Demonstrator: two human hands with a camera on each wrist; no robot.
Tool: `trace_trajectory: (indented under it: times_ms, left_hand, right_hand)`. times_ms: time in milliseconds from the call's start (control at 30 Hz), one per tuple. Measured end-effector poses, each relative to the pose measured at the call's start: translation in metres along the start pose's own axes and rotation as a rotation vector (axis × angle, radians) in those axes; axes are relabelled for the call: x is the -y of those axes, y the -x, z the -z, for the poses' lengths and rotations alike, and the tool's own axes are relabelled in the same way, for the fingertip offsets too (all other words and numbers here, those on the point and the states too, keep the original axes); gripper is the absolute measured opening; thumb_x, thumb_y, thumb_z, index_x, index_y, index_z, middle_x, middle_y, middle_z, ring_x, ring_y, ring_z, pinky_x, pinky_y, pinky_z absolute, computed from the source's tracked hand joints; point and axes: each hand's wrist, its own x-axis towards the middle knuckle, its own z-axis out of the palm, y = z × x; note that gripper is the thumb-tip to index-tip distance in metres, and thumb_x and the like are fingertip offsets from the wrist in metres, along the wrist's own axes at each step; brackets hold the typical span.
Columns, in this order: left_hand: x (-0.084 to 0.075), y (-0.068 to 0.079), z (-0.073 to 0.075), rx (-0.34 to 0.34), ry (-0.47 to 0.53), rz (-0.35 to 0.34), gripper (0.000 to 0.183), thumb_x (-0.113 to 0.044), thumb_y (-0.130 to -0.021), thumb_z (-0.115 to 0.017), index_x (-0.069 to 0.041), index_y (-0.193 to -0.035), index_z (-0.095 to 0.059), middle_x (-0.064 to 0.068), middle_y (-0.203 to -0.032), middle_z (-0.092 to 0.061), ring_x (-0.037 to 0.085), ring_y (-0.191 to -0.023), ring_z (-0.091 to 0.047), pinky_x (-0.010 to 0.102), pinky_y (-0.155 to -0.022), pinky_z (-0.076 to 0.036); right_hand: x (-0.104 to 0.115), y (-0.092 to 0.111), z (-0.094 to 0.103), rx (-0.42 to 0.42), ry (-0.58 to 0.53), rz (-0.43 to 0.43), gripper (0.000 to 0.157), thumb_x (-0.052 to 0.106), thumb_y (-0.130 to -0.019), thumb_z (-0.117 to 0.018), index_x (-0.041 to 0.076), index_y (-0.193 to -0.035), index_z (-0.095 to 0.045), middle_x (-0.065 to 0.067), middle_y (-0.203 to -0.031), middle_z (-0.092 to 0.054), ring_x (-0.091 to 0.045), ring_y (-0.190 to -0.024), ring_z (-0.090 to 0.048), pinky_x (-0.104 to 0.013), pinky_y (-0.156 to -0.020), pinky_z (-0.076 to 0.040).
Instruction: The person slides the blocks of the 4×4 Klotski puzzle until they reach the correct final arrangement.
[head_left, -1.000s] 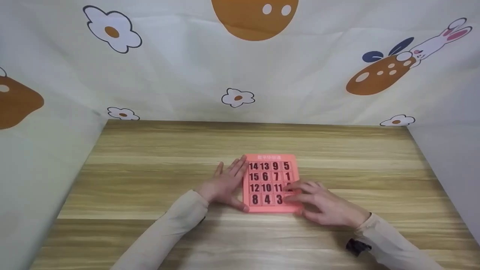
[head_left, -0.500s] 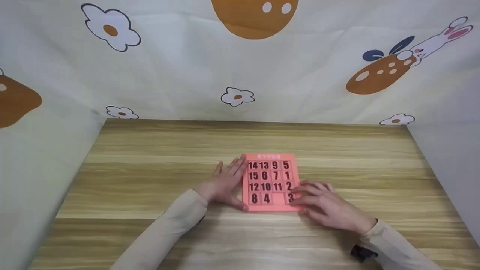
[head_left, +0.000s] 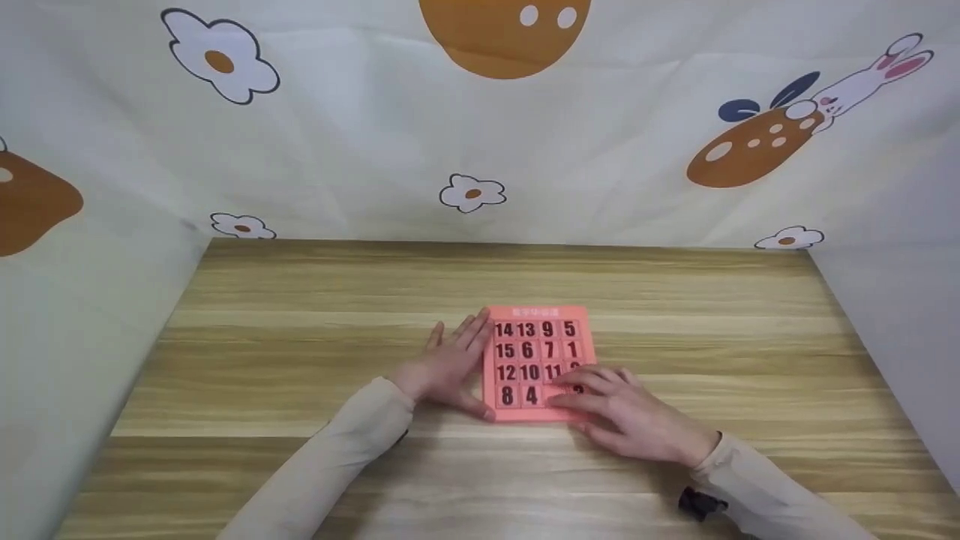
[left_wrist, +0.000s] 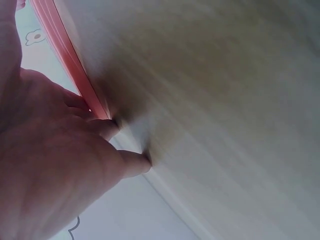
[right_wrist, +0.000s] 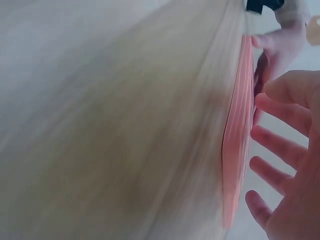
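A pink number sliding puzzle (head_left: 517, 415) lies flat on the table, its black-numbered tiles in rows inside the frame. My left hand (head_left: 448, 369) rests along its left side, fingers straight and spread, thumb at the near left corner. In the left wrist view two fingertips reach past the end of the puzzle's pink side (left_wrist: 67, 52). My right hand (head_left: 641, 416) is over the lower right tiles, fingers lightly bent, two fingertips around the gap in the bottom row. It partly covers tiles 2 and 3. The right wrist view has its fingers over the puzzle's edge (right_wrist: 235, 150).
Wood-grain table (head_left: 337, 285) spreads around the puzzle on all sides. A pale curtain (head_left: 360, 150) printed with flowers and a rabbit rises along the back and sides. A small black object (head_left: 701, 502) is at the right sleeve.
Tile 3 slid right into the bottom right corner, opening a gap beside tile 4. My right hand first drew back right, then came left over that gap. The left hand stayed put.
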Motion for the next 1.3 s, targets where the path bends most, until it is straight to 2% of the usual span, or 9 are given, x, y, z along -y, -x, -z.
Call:
trace_trajectory:
  times_ms: [167, 300, 533, 667, 767, 1000, 1300]
  left_hand:
    - [0.001, 0.000, 0.000, -0.001, -0.008, -0.003, 0.134, -0.066, -0.067, -0.076, -0.003, -0.154, 0.005, 0.011, -0.158, 0.017, 0.027, -0.145, 0.010, 0.056, -0.112, 0.007]
    - [0.000, 0.000, 0.000, -0.003, -0.012, -0.003, 0.134, -0.067, -0.066, -0.075, -0.003, -0.154, 0.005, 0.011, -0.158, 0.017, 0.027, -0.145, 0.009, 0.056, -0.112, 0.007]
    - [-0.002, -0.002, 0.000, -0.003, -0.036, -0.004, 0.134, -0.066, -0.067, -0.076, -0.002, -0.154, 0.003, 0.012, -0.159, 0.014, 0.028, -0.145, 0.007, 0.057, -0.112, 0.004]
    - [-0.002, -0.002, 0.000, -0.004, -0.044, 0.003, 0.133, -0.066, -0.067, -0.075, -0.002, -0.154, 0.003, 0.012, -0.159, 0.014, 0.028, -0.146, 0.006, 0.058, -0.112, 0.003]
    - [0.000, -0.002, -0.001, -0.005, -0.044, 0.008, 0.134, -0.067, -0.067, -0.075, -0.002, -0.154, 0.003, 0.012, -0.159, 0.015, 0.028, -0.145, 0.007, 0.058, -0.112, 0.003]
    - [0.000, -0.002, -0.002, 0.000, -0.038, 0.008, 0.134, -0.067, -0.067, -0.075, -0.003, -0.154, 0.004, 0.012, -0.159, 0.016, 0.028, -0.145, 0.008, 0.056, -0.112, 0.004]
    - [-0.001, -0.001, -0.001, -0.003, -0.043, 0.008, 0.134, -0.067, -0.067, -0.075, -0.002, -0.154, 0.003, 0.013, -0.158, 0.016, 0.028, -0.145, 0.008, 0.057, -0.112, 0.003]
  right_hand:
    - [0.009, -0.015, -0.007, 0.070, 0.038, 0.045, 0.050, 0.025, -0.089, -0.065, 0.021, -0.138, -0.055, -0.006, -0.147, -0.044, -0.035, -0.133, -0.036, -0.064, -0.103, -0.029]
    - [0.012, -0.019, -0.010, 0.109, 0.059, 0.058, 0.050, 0.027, -0.091, -0.063, 0.021, -0.140, -0.053, -0.005, -0.150, -0.041, -0.033, -0.136, -0.033, -0.064, -0.106, -0.024]
    - [0.002, -0.001, -0.007, 0.071, 0.021, 0.018, 0.053, 0.021, -0.089, -0.066, 0.022, -0.140, -0.053, -0.004, -0.149, -0.041, -0.033, -0.134, -0.036, -0.061, -0.100, -0.030]
    - [-0.002, 0.010, -0.004, 0.052, -0.004, -0.002, 0.053, 0.019, -0.088, -0.066, 0.022, -0.140, -0.053, -0.004, -0.150, -0.041, -0.033, -0.134, -0.036, -0.064, -0.099, -0.029]
    - [-0.002, 0.011, -0.002, 0.056, -0.019, -0.008, 0.053, 0.019, -0.089, -0.066, 0.022, -0.140, -0.053, -0.004, -0.150, -0.040, -0.035, -0.134, -0.035, -0.066, -0.099, -0.029]
    - [0.003, -0.005, -0.006, 0.062, 0.004, 0.026, 0.052, 0.020, -0.088, -0.066, 0.020, -0.138, -0.054, -0.005, -0.148, -0.043, -0.035, -0.134, -0.035, -0.063, -0.101, -0.030]
    - [0.019, -0.035, -0.015, 0.139, 0.096, 0.080, 0.056, 0.028, -0.091, -0.062, 0.021, -0.145, -0.047, -0.003, -0.151, -0.039, -0.031, -0.138, -0.031, -0.062, -0.107, -0.023]
